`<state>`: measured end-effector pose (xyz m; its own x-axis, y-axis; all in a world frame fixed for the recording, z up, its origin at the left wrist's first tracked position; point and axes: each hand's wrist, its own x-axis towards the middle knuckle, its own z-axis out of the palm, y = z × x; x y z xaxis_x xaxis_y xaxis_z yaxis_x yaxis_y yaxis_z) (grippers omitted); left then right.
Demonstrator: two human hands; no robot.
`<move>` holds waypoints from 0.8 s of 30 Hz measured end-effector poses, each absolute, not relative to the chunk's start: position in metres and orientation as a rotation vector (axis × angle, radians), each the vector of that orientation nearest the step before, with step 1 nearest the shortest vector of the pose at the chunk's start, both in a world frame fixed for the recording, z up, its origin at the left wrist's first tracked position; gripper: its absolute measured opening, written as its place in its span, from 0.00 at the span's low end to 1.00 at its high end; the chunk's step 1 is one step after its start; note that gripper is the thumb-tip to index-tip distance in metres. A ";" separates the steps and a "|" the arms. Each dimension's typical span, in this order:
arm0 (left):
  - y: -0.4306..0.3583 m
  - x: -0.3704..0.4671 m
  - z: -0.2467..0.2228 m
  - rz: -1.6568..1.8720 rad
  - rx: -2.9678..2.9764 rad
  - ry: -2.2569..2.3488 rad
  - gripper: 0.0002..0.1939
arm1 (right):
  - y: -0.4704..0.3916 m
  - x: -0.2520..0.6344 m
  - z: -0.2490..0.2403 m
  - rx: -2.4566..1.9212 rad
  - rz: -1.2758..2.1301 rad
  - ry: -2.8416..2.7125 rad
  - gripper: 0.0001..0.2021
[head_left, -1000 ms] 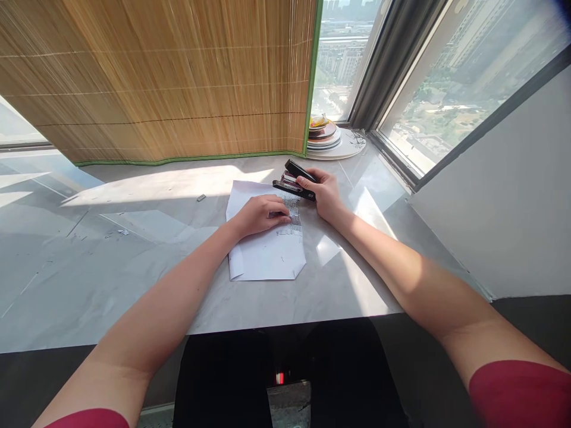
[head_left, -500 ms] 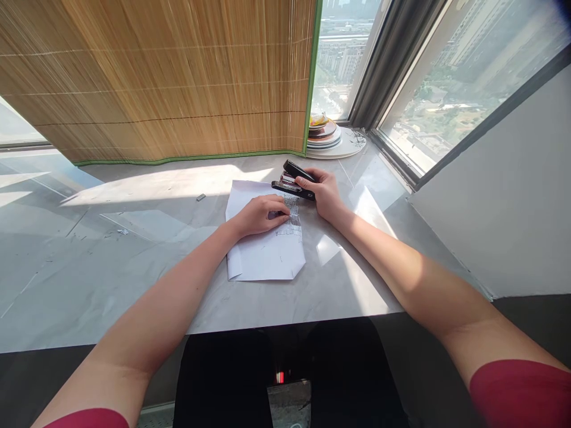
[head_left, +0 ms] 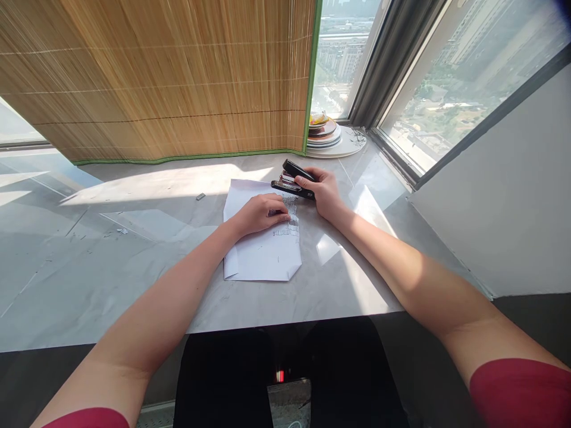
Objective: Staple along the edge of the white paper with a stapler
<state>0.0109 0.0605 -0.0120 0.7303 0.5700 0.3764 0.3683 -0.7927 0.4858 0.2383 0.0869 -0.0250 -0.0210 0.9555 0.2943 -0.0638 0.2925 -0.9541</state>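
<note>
My right hand (head_left: 328, 191) grips a black stapler (head_left: 292, 180), its upper arm tilted up off the base. The stapler's front end points left, over the upper right part of a folded sheet of white paper (head_left: 254, 258) on the counter. Dense rows of staples (head_left: 288, 229) cover the paper's right part. My left hand (head_left: 264, 213) rests on the paper, fingers curled and thumb bent in, holding it just left of the staples. Part of the paper is hidden under this hand.
A small grey strip, perhaps staples (head_left: 200, 196), lies on the grey counter (head_left: 147, 267), with tiny scraps (head_left: 122, 231) further left. Stacked plates (head_left: 325, 139) stand in the back corner by the window. A bamboo blind (head_left: 178, 77) hangs behind the counter.
The paper has slid slightly left beneath my left hand, whose fingers have shifted a little. My right hand and the stapler have barely moved.
</note>
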 end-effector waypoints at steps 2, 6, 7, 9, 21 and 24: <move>0.059 0.011 -0.012 0.747 2.557 0.702 0.12 | 0.088 0.238 -0.027 -0.918 1.026 -1.314 0.18; 0.058 0.011 -0.010 0.745 2.548 0.668 0.09 | 0.089 0.239 -0.028 -0.909 1.022 -1.317 0.19; 0.058 0.011 -0.010 0.734 2.549 0.651 0.09 | 0.089 0.239 -0.028 -0.908 1.024 -1.318 0.19; 0.058 0.011 -0.009 0.685 2.573 0.597 0.11 | 0.089 0.239 -0.028 -0.912 1.033 -1.323 0.20; 0.052 0.013 -0.002 0.447 2.678 0.701 0.07 | 0.089 0.239 -0.028 -0.953 1.017 -1.330 0.21; 0.051 0.015 -0.001 0.445 2.689 0.752 0.11 | 0.089 0.239 -0.028 -0.942 1.022 -1.331 0.21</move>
